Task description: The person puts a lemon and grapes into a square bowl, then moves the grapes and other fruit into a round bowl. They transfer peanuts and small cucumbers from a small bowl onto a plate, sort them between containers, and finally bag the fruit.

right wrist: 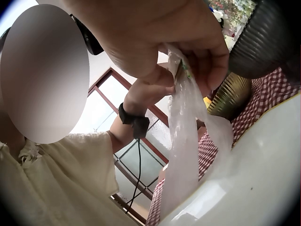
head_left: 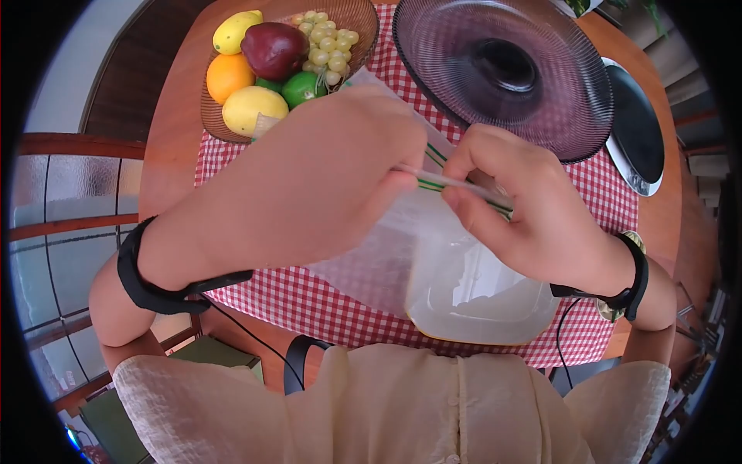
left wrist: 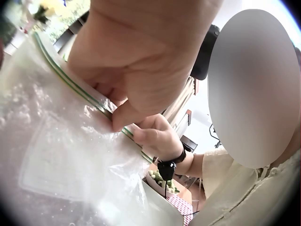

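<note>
A clear plastic bag [head_left: 363,263] with a green-striped zip edge hangs between both hands, partly over a white dish [head_left: 487,301]. My left hand [head_left: 309,178] pinches the zip edge between thumb and fingers. At the same edge, my right hand [head_left: 533,209] pinches farther right. The left wrist view shows the bag [left wrist: 70,155] spread below the left hand [left wrist: 136,61], its zip line running diagonally. In the right wrist view the bag [right wrist: 183,141] falls in folds from the right hand [right wrist: 160,42], beside the white dish [right wrist: 249,165].
A ribbed basket [head_left: 212,124] of fruit stands at the back left, with grapes [head_left: 328,46] and lemons. Behind the dish is a large purple glass platter [head_left: 556,93]. A dark oval object [head_left: 634,124] lies at the right on the table with its red checked cloth [head_left: 309,309].
</note>
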A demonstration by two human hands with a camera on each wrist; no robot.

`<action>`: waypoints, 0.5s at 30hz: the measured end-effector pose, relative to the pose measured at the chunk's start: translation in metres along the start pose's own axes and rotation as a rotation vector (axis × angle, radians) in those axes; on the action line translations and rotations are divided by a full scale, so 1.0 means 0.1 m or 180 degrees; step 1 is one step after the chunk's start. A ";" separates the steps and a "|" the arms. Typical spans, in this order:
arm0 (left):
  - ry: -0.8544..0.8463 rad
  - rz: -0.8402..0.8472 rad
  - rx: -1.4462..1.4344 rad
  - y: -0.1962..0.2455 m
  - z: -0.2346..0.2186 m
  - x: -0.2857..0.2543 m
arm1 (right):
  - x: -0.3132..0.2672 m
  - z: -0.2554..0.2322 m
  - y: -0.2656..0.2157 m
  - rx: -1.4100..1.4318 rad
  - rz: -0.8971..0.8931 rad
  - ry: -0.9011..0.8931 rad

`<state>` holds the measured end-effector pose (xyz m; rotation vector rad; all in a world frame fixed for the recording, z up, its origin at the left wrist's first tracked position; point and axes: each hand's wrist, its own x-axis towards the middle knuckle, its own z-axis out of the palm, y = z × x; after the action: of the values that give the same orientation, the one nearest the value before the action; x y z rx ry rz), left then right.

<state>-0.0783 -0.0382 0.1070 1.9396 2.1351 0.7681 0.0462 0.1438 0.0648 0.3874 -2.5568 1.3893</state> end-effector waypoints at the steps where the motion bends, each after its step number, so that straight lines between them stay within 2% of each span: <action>1: -0.0004 -0.0006 -0.0003 -0.01 -0.01 0.00 | 0.00 0.01 0.01 0.0058 -0.0035 0.0009; 3: -0.0346 -0.0146 -0.0031 -0.04 -0.06 0.01 | 0.02 0.00 0.00 -0.0056 -0.0046 -0.0070; 6: -0.0466 -0.0284 0.0007 -0.12 -0.16 -0.01 | 0.01 0.00 0.02 -0.0195 -0.0067 -0.0102; 10: -0.0404 -0.0252 0.0225 -0.06 -0.15 -0.03 | -0.01 0.02 -0.03 -0.0229 0.0050 -0.0026; 12: -0.0117 -0.0086 0.0756 -0.01 -0.08 -0.07 | -0.02 0.05 -0.01 -0.0204 0.0024 -0.0031; 15: -0.0338 -0.0066 0.0481 -0.09 -0.08 -0.09 | -0.02 0.05 0.00 -0.0204 -0.0033 -0.0010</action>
<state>-0.0887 -0.0492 0.1073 1.9779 2.2027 0.5012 0.0481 0.1395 0.0616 0.3916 -2.5906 1.3004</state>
